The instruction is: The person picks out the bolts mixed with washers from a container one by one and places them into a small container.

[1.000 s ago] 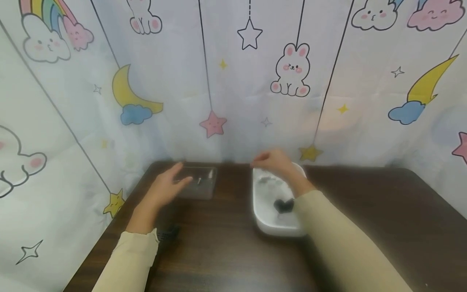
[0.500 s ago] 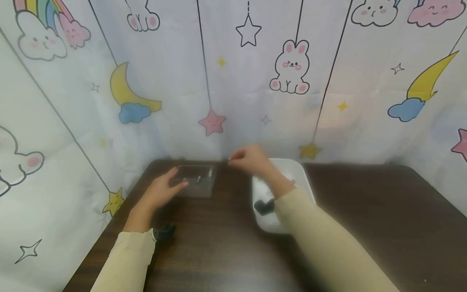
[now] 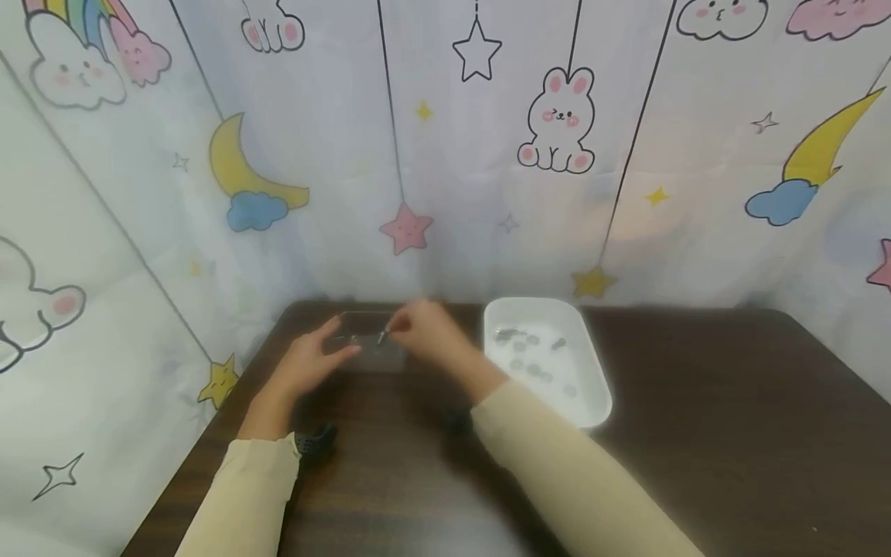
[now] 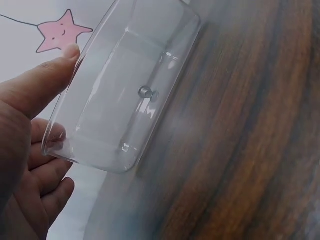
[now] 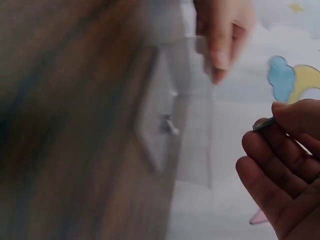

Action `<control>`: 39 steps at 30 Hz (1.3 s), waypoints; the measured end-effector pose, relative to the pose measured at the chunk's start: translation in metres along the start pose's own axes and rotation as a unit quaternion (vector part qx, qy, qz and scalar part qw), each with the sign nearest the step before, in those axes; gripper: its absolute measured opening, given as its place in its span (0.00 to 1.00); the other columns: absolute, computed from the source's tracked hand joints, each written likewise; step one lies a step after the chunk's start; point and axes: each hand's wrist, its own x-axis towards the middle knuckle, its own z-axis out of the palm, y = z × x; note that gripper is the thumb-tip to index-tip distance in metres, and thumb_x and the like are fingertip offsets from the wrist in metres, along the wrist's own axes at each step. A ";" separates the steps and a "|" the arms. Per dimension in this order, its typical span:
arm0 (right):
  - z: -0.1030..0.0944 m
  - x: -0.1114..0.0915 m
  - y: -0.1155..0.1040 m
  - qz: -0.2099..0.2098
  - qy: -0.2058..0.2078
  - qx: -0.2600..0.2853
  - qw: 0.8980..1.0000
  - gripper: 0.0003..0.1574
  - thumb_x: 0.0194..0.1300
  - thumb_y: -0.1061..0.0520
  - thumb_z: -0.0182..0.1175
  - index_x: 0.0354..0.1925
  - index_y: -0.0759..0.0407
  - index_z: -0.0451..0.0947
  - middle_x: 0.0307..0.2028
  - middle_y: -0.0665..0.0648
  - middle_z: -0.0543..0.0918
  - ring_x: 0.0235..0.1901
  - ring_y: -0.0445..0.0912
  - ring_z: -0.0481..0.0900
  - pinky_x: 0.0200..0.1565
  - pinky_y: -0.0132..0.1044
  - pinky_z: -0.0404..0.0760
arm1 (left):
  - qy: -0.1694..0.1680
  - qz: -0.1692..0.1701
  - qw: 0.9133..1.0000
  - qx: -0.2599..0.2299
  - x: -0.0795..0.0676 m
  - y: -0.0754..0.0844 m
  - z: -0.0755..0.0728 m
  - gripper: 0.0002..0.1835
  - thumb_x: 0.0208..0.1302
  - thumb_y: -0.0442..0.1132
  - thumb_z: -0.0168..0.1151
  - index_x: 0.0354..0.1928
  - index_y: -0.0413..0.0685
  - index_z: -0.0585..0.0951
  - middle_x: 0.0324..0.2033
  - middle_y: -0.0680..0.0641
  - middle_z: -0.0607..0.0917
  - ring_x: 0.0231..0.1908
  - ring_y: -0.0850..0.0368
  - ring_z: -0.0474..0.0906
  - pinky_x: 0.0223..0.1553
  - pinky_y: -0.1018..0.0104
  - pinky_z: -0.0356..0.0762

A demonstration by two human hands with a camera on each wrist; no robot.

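Observation:
In the head view my left hand (image 3: 306, 363) holds the near-left end of a clear plastic box (image 3: 379, 362) on the table. The left wrist view shows the thumb on the rim of the box and fingertips against its end wall. One small metal screw (image 4: 145, 92) lies inside. My right hand (image 3: 435, 340) is over the right side of the box. Between its thumb and forefinger it pinches another screw (image 5: 263, 124), whose threaded end sticks out in the right wrist view. The head view is too blurred to show the held screw clearly.
To the right stands a white tray (image 3: 604, 391) with several small metal parts (image 3: 532, 370) scattered in it. Both rest on a dark wooden table (image 3: 710, 433). A white curtain (image 3: 473, 155) with cartoon prints hangs right behind the table's back edge.
My right hand has moved left, from above the white tray to the clear box, carrying the screw. My left hand has shifted slightly and is now at the end of the box.

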 end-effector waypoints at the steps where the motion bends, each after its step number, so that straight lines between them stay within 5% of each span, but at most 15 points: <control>1: 0.004 -0.001 -0.001 -0.002 -0.001 -0.011 1.000 0.07 0.63 0.59 0.65 0.40 0.57 0.87 0.38 0.53 0.88 0.33 0.41 0.82 0.37 0.29 0.82 | 0.001 -0.001 1.000 -0.001 0.001 0.000 0.001 0.49 0.64 0.67 0.57 0.76 0.44 0.57 0.75 0.40 0.59 0.72 0.36 0.56 0.71 0.39 0.55; 9: 0.022 -0.002 0.000 -0.055 0.005 -0.121 0.991 0.08 0.65 0.59 0.64 0.43 0.56 0.86 0.43 0.53 0.88 0.46 0.47 0.84 0.52 0.37 0.83 | 0.019 -0.006 1.000 -0.002 0.003 -0.001 0.004 0.47 0.62 0.64 0.62 0.75 0.47 0.60 0.73 0.41 0.62 0.72 0.36 0.58 0.70 0.38 0.57; 15: 0.031 -0.001 0.005 -0.068 -0.018 -0.173 0.982 0.09 0.67 0.58 0.62 0.44 0.54 0.86 0.43 0.52 0.88 0.46 0.47 0.84 0.52 0.38 0.83 | 0.028 -0.014 0.999 -0.012 0.003 -0.003 0.007 0.46 0.60 0.61 0.66 0.74 0.48 0.62 0.72 0.42 0.66 0.71 0.37 0.60 0.70 0.39 0.59; 27: 0.033 0.000 -0.001 -0.046 -0.063 -0.226 0.971 0.13 0.69 0.58 0.59 0.50 0.51 0.84 0.45 0.52 0.85 0.45 0.45 0.82 0.47 0.36 0.84 | 0.043 -0.022 0.999 -0.019 0.003 -0.006 0.002 0.51 0.52 0.70 0.65 0.73 0.50 0.66 0.71 0.44 0.68 0.71 0.38 0.60 0.70 0.40 0.60; 39: 0.038 -0.001 -0.009 -0.030 -0.082 -0.270 0.959 0.17 0.66 0.62 0.60 0.52 0.49 0.83 0.49 0.53 0.84 0.48 0.45 0.82 0.48 0.37 0.84 | 0.038 -0.023 0.999 -0.018 0.003 -0.007 0.001 0.50 0.54 0.69 0.65 0.73 0.50 0.65 0.72 0.44 0.67 0.72 0.38 0.59 0.70 0.40 0.59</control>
